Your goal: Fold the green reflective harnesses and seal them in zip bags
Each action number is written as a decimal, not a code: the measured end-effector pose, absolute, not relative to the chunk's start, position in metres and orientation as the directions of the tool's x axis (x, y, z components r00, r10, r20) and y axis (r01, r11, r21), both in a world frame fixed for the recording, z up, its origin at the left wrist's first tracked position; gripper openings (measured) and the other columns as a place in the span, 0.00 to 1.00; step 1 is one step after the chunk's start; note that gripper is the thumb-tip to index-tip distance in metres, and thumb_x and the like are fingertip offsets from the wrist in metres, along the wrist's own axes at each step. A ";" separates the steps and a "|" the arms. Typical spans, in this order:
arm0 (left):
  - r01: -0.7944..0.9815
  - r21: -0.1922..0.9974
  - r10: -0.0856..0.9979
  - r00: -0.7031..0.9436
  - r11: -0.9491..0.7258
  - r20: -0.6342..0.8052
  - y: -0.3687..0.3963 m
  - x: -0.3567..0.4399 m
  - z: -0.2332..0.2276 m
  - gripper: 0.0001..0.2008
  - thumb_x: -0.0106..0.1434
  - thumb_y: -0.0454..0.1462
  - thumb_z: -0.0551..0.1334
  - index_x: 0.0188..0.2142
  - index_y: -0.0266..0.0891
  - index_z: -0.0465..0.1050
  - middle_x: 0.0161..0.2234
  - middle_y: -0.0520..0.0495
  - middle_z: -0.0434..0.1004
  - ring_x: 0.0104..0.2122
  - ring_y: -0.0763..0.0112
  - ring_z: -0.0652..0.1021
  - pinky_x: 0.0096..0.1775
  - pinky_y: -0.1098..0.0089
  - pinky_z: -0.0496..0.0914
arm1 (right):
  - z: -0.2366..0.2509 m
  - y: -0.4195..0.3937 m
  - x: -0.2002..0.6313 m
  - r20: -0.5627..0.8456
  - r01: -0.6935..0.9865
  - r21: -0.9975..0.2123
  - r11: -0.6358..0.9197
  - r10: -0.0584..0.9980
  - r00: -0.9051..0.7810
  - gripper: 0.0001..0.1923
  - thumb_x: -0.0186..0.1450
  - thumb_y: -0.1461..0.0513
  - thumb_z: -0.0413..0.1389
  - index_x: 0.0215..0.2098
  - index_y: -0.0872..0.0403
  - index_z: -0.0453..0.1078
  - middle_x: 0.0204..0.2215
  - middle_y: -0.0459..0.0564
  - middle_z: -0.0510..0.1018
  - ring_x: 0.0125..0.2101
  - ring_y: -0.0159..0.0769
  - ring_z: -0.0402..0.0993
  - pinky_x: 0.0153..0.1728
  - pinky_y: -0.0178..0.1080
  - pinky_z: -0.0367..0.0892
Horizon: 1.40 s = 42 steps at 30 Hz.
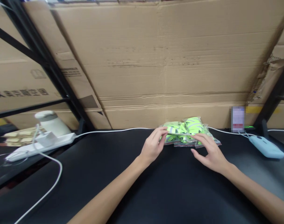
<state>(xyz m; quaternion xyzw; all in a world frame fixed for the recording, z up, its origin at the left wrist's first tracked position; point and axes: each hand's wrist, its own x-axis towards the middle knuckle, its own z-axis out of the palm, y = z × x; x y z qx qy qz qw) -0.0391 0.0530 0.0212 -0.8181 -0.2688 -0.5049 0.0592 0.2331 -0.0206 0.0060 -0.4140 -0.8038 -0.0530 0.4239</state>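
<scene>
Clear plastic bags with bright yellow-green, silver-striped contents lie in a pile at the back of the black table, against the cardboard. My left hand is at the pile's left front, thumb and fingers pinched on the edge of a bag that I see nearly edge-on. At that bag's right end is my right hand, its fingertips at the plastic and its thumb spread well away below. My fingers hide part of the pile, and what the bags contain cannot be made out exactly.
A phone leans at the back right, near a light-blue power bank with a cable. On the left are a white power strip, a pale bottle and a loose white cable. Black metal posts flank the cardboard.
</scene>
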 end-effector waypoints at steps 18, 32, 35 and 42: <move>0.022 0.933 0.912 0.217 -0.360 0.347 0.032 -0.026 0.025 0.13 0.61 0.43 0.66 0.28 0.39 0.66 0.20 0.56 0.69 0.17 0.75 0.72 0.18 0.75 0.68 | 0.001 -0.033 0.208 0.197 0.001 -0.975 0.223 0.864 -0.464 0.34 0.65 0.45 0.62 0.64 0.49 0.65 0.52 0.56 0.81 0.52 0.51 0.78 0.54 0.56 0.72; 0.055 0.981 0.844 0.520 -0.188 0.132 0.035 -0.028 0.015 0.14 0.60 0.47 0.68 0.33 0.37 0.81 0.21 0.49 0.78 0.19 0.71 0.75 0.20 0.73 0.67 | 0.001 -0.015 0.235 0.023 -0.007 -1.000 0.022 0.910 -0.414 0.19 0.67 0.50 0.62 0.53 0.49 0.77 0.47 0.53 0.84 0.45 0.48 0.83 0.51 0.53 0.75; 0.081 0.955 0.849 0.484 -0.284 0.211 0.036 -0.027 0.013 0.14 0.60 0.46 0.69 0.32 0.37 0.83 0.22 0.49 0.78 0.20 0.74 0.72 0.23 0.74 0.65 | 0.003 -0.014 0.238 0.080 0.120 -0.983 0.141 0.906 -0.415 0.18 0.69 0.49 0.59 0.51 0.49 0.78 0.45 0.52 0.84 0.41 0.45 0.83 0.44 0.49 0.77; 0.051 0.996 0.849 0.527 -0.068 0.031 0.032 -0.027 0.015 0.15 0.55 0.46 0.74 0.29 0.33 0.83 0.23 0.48 0.79 0.22 0.75 0.73 0.27 0.74 0.66 | 0.014 -0.023 0.244 0.488 0.593 -0.589 0.548 0.827 -0.280 0.14 0.66 0.56 0.61 0.49 0.50 0.77 0.42 0.52 0.83 0.30 0.37 0.74 0.22 0.36 0.65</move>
